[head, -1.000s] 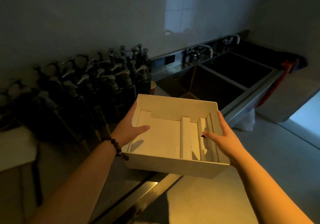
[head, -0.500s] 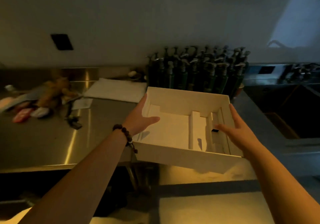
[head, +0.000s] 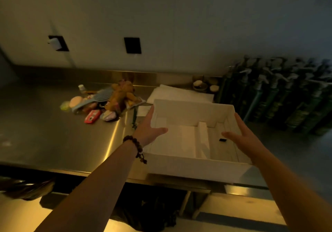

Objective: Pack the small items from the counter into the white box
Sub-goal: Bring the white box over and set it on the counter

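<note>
I hold the open white box (head: 194,165) by its two side walls, over the front edge of the steel counter (head: 53,138). My left hand (head: 150,129) grips the left wall, thumb inside. My right hand (head: 240,138) grips the right wall. The box has white dividers inside and a small black item (head: 222,140) in its right compartment. A pile of small items (head: 100,104) lies on the counter to the left: a brown plush toy (head: 122,95), a red packet (head: 92,116), a blue-grey comb-like piece (head: 93,100), a pink round thing (head: 76,101).
Several dark pump bottles (head: 280,95) stand in rows at the back right. A white folded cloth or sheet (head: 172,93) lies behind the box. Small round jars (head: 199,84) sit by the backsplash. Two dark wall outlets (head: 132,45) are above. Below the counter edge is floor.
The view has swung left from the sinks to the counter. The box, held in both hands, has come over the counter's front edge, and the item pile is now in view.
</note>
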`<state>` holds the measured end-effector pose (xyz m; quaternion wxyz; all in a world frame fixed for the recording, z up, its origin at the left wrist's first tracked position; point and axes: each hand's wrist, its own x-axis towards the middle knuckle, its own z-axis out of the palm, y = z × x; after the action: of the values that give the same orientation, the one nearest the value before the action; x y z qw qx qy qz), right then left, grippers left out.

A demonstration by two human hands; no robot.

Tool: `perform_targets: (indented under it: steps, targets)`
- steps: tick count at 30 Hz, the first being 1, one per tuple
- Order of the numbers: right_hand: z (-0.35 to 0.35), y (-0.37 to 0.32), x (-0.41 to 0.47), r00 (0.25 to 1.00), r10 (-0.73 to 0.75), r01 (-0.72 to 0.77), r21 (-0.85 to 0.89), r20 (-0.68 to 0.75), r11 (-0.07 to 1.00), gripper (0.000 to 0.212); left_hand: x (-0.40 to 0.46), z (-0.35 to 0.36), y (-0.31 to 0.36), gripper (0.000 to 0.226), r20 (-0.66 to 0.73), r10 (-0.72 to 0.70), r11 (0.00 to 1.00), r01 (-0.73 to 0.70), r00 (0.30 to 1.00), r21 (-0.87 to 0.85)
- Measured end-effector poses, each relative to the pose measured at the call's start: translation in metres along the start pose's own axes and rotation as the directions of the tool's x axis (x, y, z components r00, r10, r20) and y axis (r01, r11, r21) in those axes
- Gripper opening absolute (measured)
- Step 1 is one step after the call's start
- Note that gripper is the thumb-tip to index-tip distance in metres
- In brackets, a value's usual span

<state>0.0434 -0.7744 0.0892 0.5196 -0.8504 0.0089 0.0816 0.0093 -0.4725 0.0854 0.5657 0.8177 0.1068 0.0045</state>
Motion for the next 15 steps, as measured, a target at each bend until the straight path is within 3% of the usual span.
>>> perform_targets:
  steps: [9,15]
  targets:
    - [0.035,0.0,0.042,0.989,0.127,-0.13,-0.04,-0.071,0.991,0.082,0.062,-0.01,-0.034,0.098,0.106,-0.064,0.996,0.069,0.992,-0.049]
    - [0.038,-0.005,0.073,0.99,0.125,-0.126,-0.009,-0.07,0.992,0.081,0.099,-0.011,-0.037,0.095,0.066,-0.032,0.999,0.032,0.997,-0.006]
